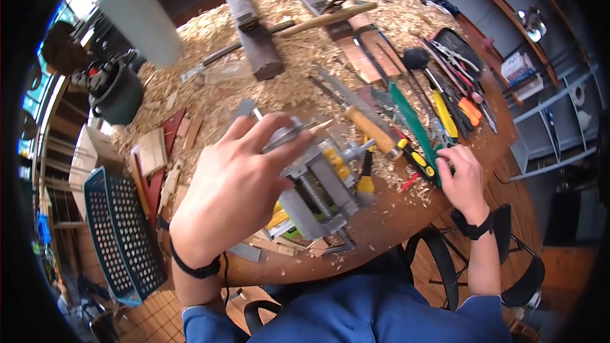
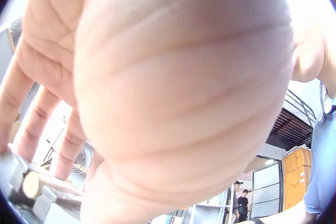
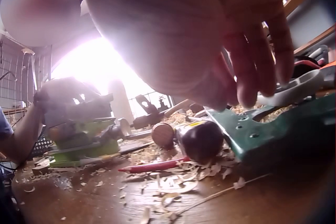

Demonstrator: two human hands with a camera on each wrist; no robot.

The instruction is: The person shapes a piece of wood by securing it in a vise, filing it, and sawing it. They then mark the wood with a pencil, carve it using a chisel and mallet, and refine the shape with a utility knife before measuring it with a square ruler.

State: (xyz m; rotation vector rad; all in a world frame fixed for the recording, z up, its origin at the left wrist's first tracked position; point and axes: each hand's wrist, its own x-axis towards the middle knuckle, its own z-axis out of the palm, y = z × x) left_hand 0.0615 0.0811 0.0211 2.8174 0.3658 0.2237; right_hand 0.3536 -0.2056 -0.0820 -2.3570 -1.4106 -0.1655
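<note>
My left hand (image 1: 232,181) reaches over a small bench vise (image 1: 311,197) with grey jaws and a green base, its fingers spread across the vise's far part. A pale wooden stick (image 1: 321,127) with a tapered tip sticks out past those fingers; in the left wrist view, a round wooden end (image 2: 31,184) shows just below the fingertips. My right hand (image 1: 462,174) is at the near end of a green-handled saw (image 1: 410,117), fingers loosely extended over the handle. In the right wrist view, the fingertips hang right by the green handle (image 3: 262,134).
Wood shavings (image 1: 203,35) cover the back of the table. Wooden planes (image 1: 257,44), a wood-handled chisel or file (image 1: 372,130), a yellow-and-black handled tool (image 1: 416,159) and a red pencil (image 3: 152,167) lie around. A blue perforated basket (image 1: 121,235) stands at the left; scrap wood (image 1: 152,151) lies beside it.
</note>
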